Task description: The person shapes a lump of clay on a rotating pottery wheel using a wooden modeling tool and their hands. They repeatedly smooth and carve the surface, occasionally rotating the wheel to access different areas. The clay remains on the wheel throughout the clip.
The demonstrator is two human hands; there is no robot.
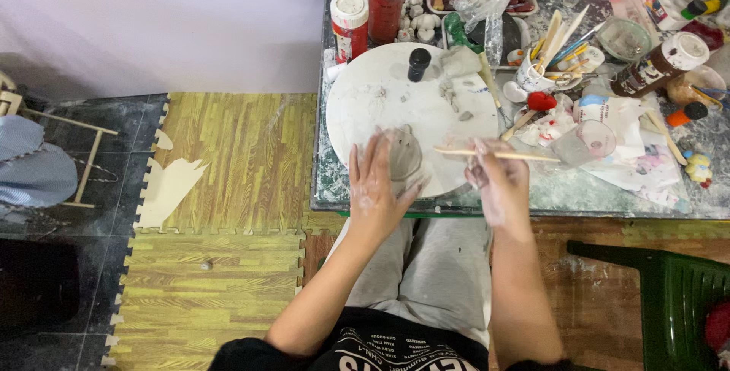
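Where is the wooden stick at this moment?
The right hand holds the stick level over the round white board, pointing left toward the clay piece.

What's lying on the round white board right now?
On the round white board: a grey clay piece under the left hand, small clay bits, a black cap. The hand covers its near edge.

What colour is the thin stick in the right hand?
Pale wood, light tan stick, seen in the head view.
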